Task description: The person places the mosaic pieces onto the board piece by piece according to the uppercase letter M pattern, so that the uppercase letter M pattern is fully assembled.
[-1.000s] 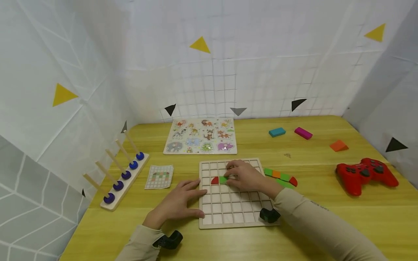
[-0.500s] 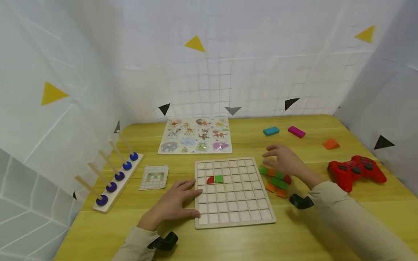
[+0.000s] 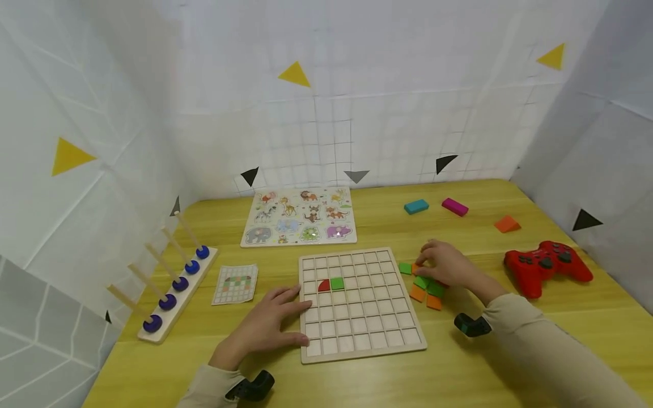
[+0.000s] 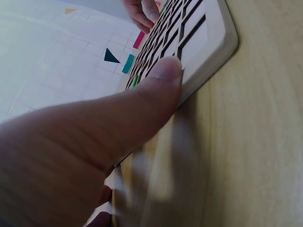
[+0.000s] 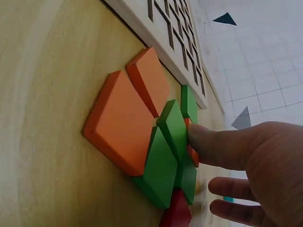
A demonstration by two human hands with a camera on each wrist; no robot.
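Observation:
A wooden grid board (image 3: 362, 356) lies on the yellow table, with a red quarter-round tile (image 3: 323, 285) and a green square tile (image 3: 337, 283) set in its cells. My left hand (image 3: 270, 326) lies flat at the board's left edge. In the left wrist view its thumb (image 4: 142, 109) presses the board's rim (image 4: 208, 42). My right hand (image 3: 444, 263) hovers low over a pile of green tiles (image 5: 163, 165) and orange tiles (image 5: 118, 123) just right of the board. Its thumb (image 5: 222, 151) touches a small orange tile among the green ones, while the other fingers stay spread apart from it.
An animal puzzle (image 3: 298, 218) lies behind the board. A peg rack with blue rings (image 3: 170, 283) and a pattern card (image 3: 235, 283) lie to the left. A red gamepad (image 3: 547, 263), a teal block (image 3: 416, 206), a magenta block (image 3: 455, 207) and an orange wedge (image 3: 507, 224) lie to the right. White walls enclose the table.
My right hand left the green tile in the board, swung right and came down onto the tile pile. The left hand has stayed at the board's edge.

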